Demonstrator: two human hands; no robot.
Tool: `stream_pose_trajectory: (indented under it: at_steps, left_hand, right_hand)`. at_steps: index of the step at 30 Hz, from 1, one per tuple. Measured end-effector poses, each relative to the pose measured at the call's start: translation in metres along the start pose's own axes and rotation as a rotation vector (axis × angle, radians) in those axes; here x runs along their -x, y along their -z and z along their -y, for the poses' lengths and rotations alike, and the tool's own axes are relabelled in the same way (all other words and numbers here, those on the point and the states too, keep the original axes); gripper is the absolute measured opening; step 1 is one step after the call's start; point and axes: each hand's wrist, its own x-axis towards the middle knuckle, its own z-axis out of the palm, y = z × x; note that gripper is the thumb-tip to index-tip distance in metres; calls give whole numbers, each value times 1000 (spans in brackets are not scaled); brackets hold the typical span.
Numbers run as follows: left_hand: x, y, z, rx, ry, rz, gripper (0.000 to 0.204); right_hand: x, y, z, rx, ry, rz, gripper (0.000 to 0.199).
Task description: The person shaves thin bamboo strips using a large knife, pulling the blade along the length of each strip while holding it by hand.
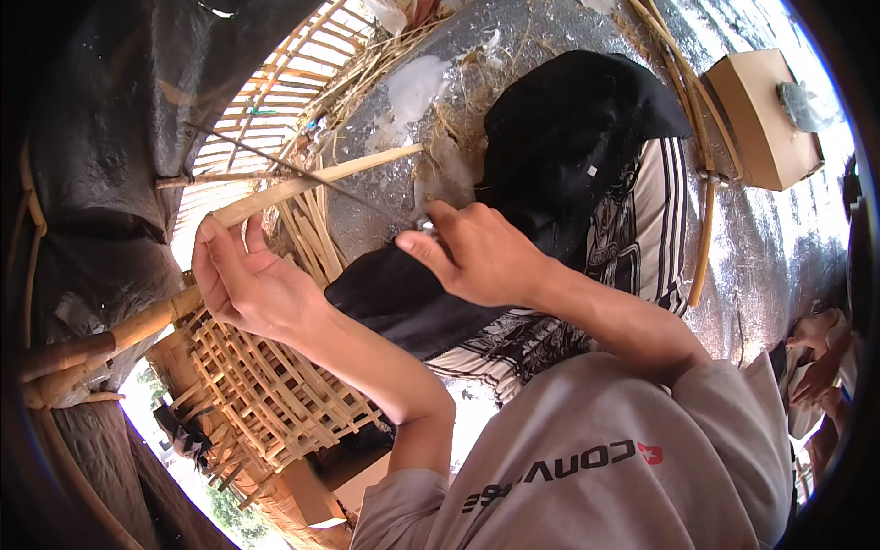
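**A:** what's each hand on here?

**B:** Left hand (pixel 243 280) is up at the near end of a flat bamboo strip (pixel 316 181), fingers curled round it, so that grip is grasping the strip. The strip runs up and to the right from the hand, out over a silver sheet (pixel 550 27). Right hand (pixel 477 252) is pinched shut on the handle end of a thin dark blade (pixel 302 171); only a small bright bit of the handle shows at the fingers. The blade reaches left and crosses the strip partway along.

**A:** touching, or just over it?

**B:** Can't tell, the crossing is too thin to read.

**A:** and around them?

**B:** Black cloth (pixel 550 147) over the lap under the right hand. A woven bamboo lattice (pixel 266 385) sits below the left wrist, loose strips (pixel 312 238) just beside the hand, and a cardboard box (pixel 765 115) is well apart at the upper right.
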Motion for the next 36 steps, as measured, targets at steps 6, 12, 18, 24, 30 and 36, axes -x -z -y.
stream_pose_trajectory:
  at_steps: [6,12,18,24,30,36]
  left_hand:
    - [-10,9,6,12,-13,-47,20]
    - [-20,-1,29,429,-16,164,18]
    - [-20,-18,22,364,-20,48,28]
    - [-20,-31,25,349,-43,108,30]
    - [-30,-39,26,349,-7,46,30]
    - [-36,-47,23,288,5,-64,28]
  right_hand:
    - [2,3,-8,185,-126,123,51]
    - [4,-2,5,56,-50,168,50]
    - [-3,-2,-2,110,-139,156,48]
    - [-5,-8,-23,186,-259,121,46]
    - [-5,-8,-49,138,-147,120,50]
    - [-2,-5,-59,241,-163,97,51]
